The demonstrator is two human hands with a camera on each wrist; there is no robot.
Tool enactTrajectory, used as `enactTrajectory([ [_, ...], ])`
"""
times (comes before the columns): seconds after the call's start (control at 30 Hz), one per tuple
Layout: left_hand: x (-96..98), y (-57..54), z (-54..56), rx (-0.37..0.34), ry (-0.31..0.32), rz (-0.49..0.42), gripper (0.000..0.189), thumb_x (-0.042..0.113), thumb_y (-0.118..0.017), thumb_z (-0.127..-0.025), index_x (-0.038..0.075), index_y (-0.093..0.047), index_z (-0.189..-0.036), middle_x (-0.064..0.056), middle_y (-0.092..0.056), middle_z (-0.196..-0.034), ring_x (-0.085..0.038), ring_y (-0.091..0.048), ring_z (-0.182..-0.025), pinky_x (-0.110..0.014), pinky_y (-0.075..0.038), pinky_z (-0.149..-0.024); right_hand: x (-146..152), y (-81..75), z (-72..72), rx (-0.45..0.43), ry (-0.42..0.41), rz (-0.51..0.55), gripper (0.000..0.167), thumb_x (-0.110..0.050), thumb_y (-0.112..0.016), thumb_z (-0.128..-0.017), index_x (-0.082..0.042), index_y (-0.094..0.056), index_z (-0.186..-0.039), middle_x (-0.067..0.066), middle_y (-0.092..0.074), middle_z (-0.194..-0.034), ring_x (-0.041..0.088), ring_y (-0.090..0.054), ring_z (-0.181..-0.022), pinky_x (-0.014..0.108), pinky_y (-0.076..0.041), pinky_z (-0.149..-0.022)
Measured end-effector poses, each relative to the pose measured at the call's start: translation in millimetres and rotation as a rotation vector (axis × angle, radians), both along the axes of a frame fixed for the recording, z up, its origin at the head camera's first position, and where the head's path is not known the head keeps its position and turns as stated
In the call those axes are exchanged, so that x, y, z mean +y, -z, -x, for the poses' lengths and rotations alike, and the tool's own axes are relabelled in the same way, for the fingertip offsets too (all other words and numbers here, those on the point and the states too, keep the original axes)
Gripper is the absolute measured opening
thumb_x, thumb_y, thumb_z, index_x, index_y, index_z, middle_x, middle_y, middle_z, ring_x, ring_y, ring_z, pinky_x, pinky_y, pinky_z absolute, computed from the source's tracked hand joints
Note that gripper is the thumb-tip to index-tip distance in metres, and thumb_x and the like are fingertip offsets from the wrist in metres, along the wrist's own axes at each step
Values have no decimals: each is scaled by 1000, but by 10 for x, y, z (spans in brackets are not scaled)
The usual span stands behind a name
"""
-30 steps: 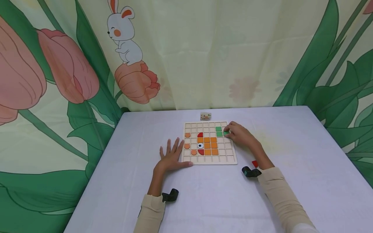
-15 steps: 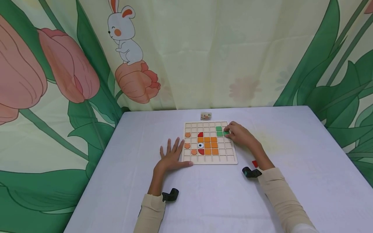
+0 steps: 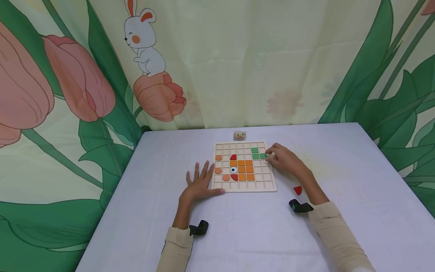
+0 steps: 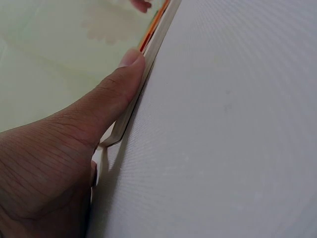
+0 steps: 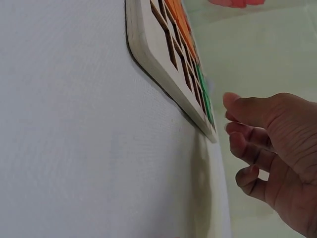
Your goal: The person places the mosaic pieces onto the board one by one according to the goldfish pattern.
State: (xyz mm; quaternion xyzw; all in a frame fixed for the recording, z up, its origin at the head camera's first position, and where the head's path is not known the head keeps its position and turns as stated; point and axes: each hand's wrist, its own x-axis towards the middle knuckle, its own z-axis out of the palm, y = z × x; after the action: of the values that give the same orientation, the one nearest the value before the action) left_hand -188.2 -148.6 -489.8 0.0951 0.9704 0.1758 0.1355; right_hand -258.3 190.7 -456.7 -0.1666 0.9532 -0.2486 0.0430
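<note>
A pale wooden grid board lies on the table, with coloured pieces in its cells. My left hand is spread at its left side, the thumb resting on the near-left edge; the left wrist view shows the thumb on that edge. Three green square tiles sit at the board's upper right. Just off the rightmost one is my right hand, fingers loosely bent. In the right wrist view, no piece shows between the right hand's fingers. Orange squares, an eye tile and red pieces fill middle cells.
A loose red piece lies on the white table right of the board, near the right wrist's black camera. Behind the board is a small picture card. Orange discs occupy left cells. A printed curtain hangs behind.
My right hand has drawn back slightly to the right from the rightmost green tile, which now shows in its cell. The loose red piece is more exposed. My left hand stays put.
</note>
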Motion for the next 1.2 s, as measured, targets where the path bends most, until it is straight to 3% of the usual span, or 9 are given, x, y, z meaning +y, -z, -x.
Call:
enactTrajectory([
  [0.23,11,-19,-9,3,-8,0,111,72,-65,-75,26,-9,-159,-1,3,-165,-33,18,-147,-66,10,-109,148,-37,-148,24,-28,-16,30,-18,-68,-93,1,-67,-116,15,-60,-111,24,-55,-89,40,-54,-83],
  [0.53,17,-31,-25,6,-4,-13,110,71,-66,-75,25,-10,-159,-2,2,-165,-34,18,-147,-67,11,-109,348,-10,-443,-13,-46,-20,27,-18,-72,-90,-2,-69,-110,9,-62,-102,21,-55,-85,34,-53,-75],
  [0.93,5,-22,-9,-7,-6,-12,111,72,-65,-75,25,-9,-159,-2,4,-165,-33,20,-147,-67,11,-109,573,37,-754,-73,-81,-12,32,-26,-81,-81,-4,-68,-100,1,-56,-88,13,-47,-69,25,-42,-59],
  [1.2,12,-22,-11,9,-5,2,110,72,-64,-75,26,-10,-159,-2,3,-165,-34,18,-147,-67,10,-109,670,2,-880,-118,-89,-9,37,-29,-86,-74,-8,-68,-99,-2,-56,-88,14,-49,-75,23,-46,-61],
])
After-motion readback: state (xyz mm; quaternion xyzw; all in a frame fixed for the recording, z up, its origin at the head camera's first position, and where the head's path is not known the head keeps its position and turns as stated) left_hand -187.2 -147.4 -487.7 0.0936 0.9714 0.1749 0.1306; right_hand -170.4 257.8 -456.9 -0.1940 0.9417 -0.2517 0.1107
